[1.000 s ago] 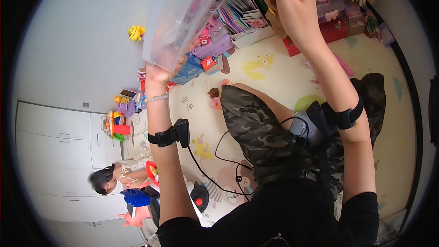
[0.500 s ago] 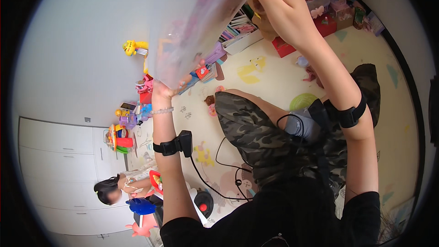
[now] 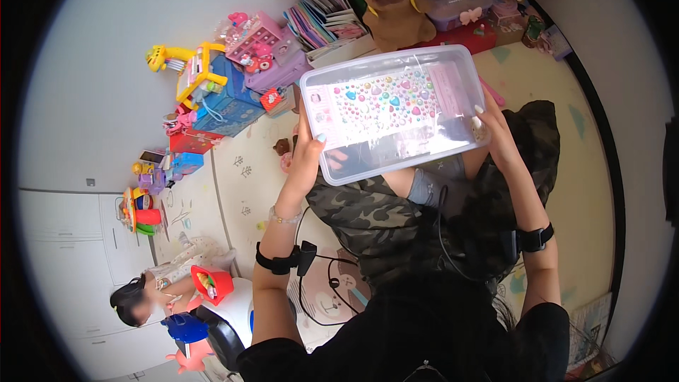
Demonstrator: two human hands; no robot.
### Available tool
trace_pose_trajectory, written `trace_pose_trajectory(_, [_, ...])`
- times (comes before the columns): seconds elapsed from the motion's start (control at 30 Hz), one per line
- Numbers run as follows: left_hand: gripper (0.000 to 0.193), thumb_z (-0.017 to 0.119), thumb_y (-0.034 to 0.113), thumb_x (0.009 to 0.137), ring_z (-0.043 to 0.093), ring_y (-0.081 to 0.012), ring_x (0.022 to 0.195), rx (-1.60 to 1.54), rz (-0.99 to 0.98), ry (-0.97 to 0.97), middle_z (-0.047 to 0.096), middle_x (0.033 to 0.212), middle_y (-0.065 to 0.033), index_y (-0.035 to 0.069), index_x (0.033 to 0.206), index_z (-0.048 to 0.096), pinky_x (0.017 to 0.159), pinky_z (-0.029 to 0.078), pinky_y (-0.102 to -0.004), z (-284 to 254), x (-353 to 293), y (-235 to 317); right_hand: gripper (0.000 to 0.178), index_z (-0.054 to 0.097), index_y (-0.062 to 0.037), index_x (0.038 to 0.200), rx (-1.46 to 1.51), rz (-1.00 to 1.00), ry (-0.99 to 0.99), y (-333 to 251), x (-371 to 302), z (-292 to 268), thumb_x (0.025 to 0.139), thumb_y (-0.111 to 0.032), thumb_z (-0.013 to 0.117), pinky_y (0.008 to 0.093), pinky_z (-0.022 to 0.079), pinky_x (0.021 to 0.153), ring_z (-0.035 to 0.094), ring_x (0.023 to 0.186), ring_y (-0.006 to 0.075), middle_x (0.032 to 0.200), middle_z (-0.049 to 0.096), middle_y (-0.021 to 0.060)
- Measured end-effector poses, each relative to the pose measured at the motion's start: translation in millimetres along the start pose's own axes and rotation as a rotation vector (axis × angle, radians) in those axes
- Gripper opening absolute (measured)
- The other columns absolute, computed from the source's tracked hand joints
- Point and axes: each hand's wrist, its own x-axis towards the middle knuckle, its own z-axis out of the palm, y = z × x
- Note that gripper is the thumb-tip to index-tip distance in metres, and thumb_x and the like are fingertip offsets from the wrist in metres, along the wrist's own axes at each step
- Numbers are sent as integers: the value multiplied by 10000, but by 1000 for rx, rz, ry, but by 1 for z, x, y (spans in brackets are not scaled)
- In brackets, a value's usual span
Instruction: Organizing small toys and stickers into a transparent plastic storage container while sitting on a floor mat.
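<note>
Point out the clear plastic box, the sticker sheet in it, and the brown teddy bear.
clear plastic box point(image 3: 453, 143), head view, lower wall.
sticker sheet point(image 3: 385, 102), head view, sheet's middle.
brown teddy bear point(image 3: 390, 1), head view, its body.

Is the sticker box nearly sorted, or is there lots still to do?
Done: a sheet of gem stickers already lies inside the clear plastic box. In hand: the left hand and right hand hold the box by its ends above the lap. Left: no lid shows on it, and toys stand scattered along the wall.
</note>
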Motion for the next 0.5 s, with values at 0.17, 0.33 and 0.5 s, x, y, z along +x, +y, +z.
trace_pose_trajectory(0.17, [793, 468, 316, 865, 644, -271, 913, -119, -106, 104, 458, 1309, -155, 143, 1489, 11, 602, 564, -337, 15, 0, -32, 689, 263, -4, 1448, -118, 4, 34, -2, -9, -1, 810, -103, 504, 296, 251, 1078, 340, 1332, 197, 1448, 362, 116])
trace_pose_trajectory(0.33, [596, 479, 352, 860, 655, -322, 887, -411, -229, 281, 587, 1174, -169, 49, 1358, 355, 637, 568, -381, -41, -25, -59, 366, 534, 38, 1246, -89, 10, -137, 20, 5, 5, 948, -166, 472, 279, 410, 950, 566, 1067, 150, 1164, 611, 78])
trace_pose_trajectory(0.5, [623, 486, 394, 859, 609, -300, 1015, -378, -205, 586, 560, 1222, -153, 29, 1350, 373, 768, 535, -403, -67, -66, -57, 307, 616, -31, 1093, -865, -30, -328, 57, 6, 10, 825, -179, 587, 365, 470, 886, 603, 992, 299, 1042, 639, 131])
